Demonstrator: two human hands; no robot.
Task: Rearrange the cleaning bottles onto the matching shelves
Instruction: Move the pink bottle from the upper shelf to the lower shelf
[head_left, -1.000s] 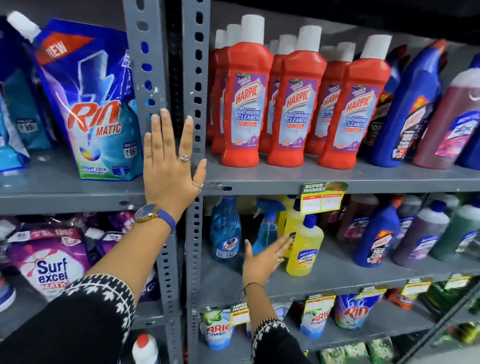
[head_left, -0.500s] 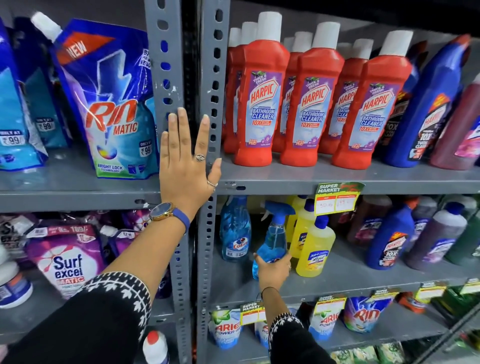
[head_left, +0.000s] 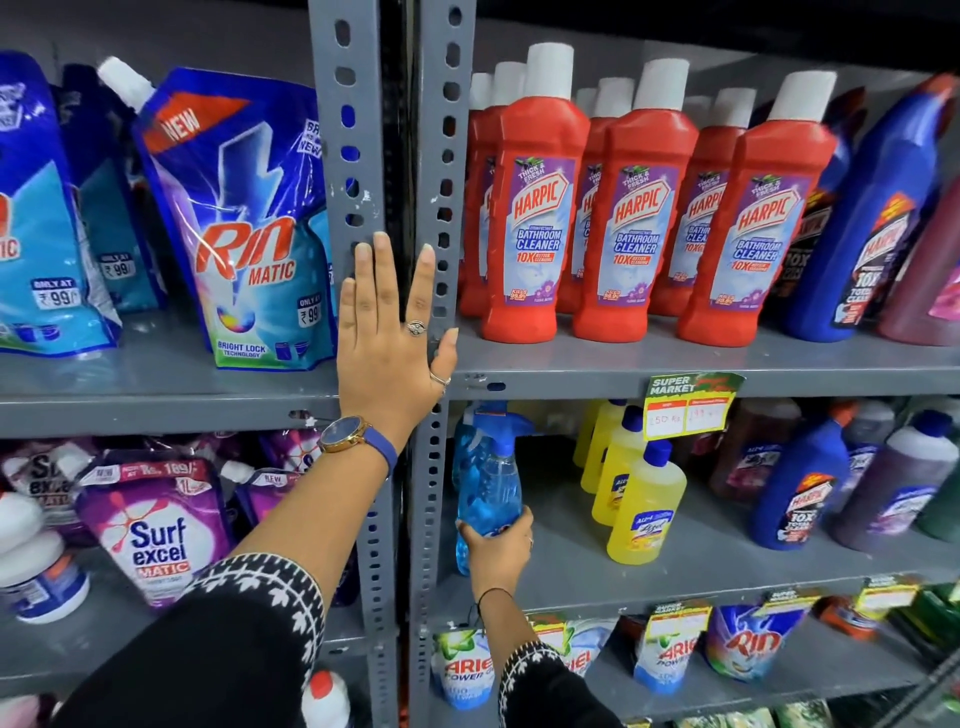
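While the left hand (head_left: 387, 343) lies flat and spread against the grey upright (head_left: 353, 156) between the 2 racks, holding nothing, the right hand (head_left: 496, 553) is wrapped around the lower body of a blue spray bottle (head_left: 488, 483) at the left end of the middle shelf (head_left: 701, 566). That bottle stands upright, long axis vertical, its trigger head directly above the grip and just beneath the lip of the upper shelf (head_left: 571, 371) (so I'd judge it has to come forward before it can rise). Just beside it to the right stand yellow bottles (head_left: 641, 509), their labels too small to read. Above, red bottles (head_left: 535, 208) read "HARPIC BATHROOM CLEANER 10X"; left of the upright, a pouch (head_left: 244, 234) reads "Rin MATIC", and below it another (head_left: 156, 535) reads "Surf excel MATIC".
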